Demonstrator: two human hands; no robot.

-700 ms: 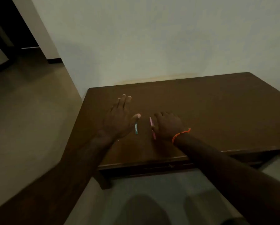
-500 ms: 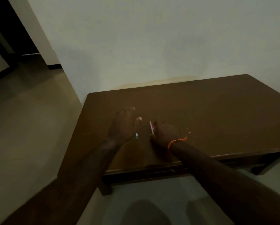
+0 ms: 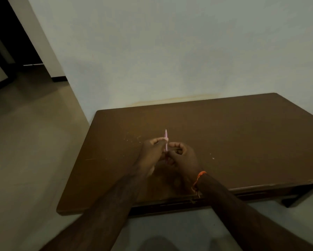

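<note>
A thin pink pen (image 3: 166, 135) stands nearly upright above the brown wooden table (image 3: 242, 134), its tip sticking up past my fingers. My right hand (image 3: 185, 160), with an orange thread band on its wrist, grips the pen's lower half with curled fingers. My left hand (image 3: 149, 155) meets it from the left, and its fingertips pinch the pen just below the top. The small blue piece seen earlier on the table is out of sight, and I cannot tell whether my left hand holds it.
The table stands against a pale wall (image 3: 170, 60), and its left edge borders open tiled floor (image 3: 25, 142). A dark doorway (image 3: 10, 42) lies at the far left. A few pale specks (image 3: 134, 139) dot the tabletop. A drawer front (image 3: 170, 204) runs under the near edge.
My left hand closed from open over the blue piece and came to the pen. My right hand lifted the pink pen off the table and turned it upright. The blue piece is gone from view.
</note>
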